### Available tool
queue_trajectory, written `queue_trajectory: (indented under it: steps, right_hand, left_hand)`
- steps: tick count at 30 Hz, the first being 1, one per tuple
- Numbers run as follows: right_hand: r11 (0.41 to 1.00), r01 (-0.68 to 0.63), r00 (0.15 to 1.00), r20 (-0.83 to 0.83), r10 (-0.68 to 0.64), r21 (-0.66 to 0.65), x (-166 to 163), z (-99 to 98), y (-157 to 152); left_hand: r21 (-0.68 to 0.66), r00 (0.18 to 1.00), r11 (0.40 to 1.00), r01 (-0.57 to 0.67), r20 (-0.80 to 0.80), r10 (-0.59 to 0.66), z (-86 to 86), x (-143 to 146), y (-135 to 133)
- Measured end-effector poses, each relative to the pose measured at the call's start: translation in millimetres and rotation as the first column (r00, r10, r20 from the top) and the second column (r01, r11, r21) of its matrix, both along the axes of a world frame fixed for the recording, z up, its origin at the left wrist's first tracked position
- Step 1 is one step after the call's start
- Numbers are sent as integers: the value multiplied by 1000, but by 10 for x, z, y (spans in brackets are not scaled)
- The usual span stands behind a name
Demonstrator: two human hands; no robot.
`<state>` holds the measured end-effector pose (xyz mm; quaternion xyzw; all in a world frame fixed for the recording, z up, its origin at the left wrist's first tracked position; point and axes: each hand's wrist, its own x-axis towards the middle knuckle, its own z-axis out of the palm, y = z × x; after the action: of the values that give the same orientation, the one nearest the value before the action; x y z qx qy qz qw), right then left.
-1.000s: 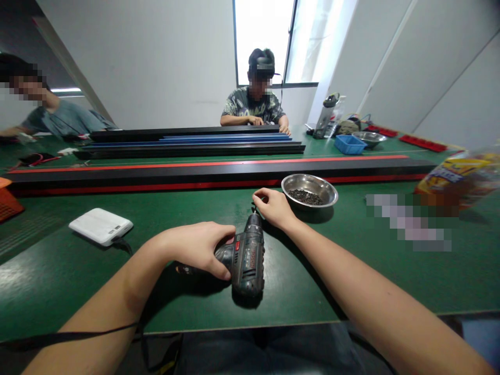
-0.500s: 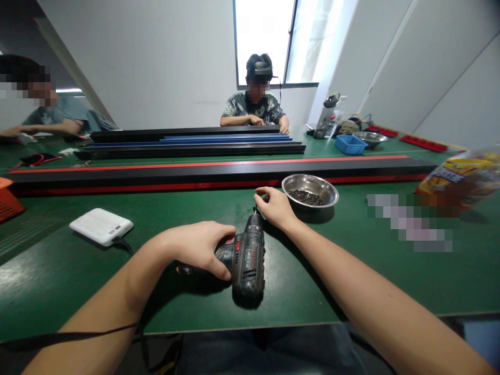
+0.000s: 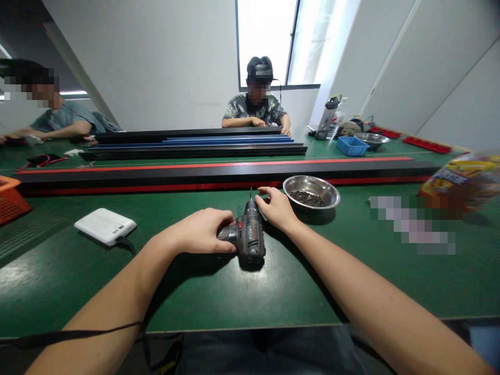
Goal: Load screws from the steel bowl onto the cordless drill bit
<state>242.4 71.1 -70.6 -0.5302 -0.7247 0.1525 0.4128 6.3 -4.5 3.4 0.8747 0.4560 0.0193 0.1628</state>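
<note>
A dark cordless drill lies on the green table, its bit pointing away from me toward a long black and red rail. My left hand is wrapped round the drill's handle. My right hand rests beside the drill's chuck, fingers curled in a pinch near the bit; what they hold is too small to make out. Just right of that hand stands a steel bowl with small dark screws in it.
A white power bank with a cable lies at the left. An orange basket sits at the far left edge. More black and blue rails lie further back. A person sits opposite, another person at the left. A blue tray stands back right.
My left hand has pushed the drill forward, away from me, so its bit now reaches close to the black and red rail. My right hand stays by the chuck.
</note>
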Motion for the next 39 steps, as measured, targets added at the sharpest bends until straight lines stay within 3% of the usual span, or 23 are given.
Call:
queue_trajectory:
  steps: [11,39]
  right_hand:
    - [998,-56,998,13,57,-38,-9,46,-50]
    - [996,-76,997,13,77,-43,-8,49,-46]
  left_hand:
    - [143,996,987,-75,-41,81,-67,-24,28]
    - [133,1000,991,-6,25,2,-72,-28,53]
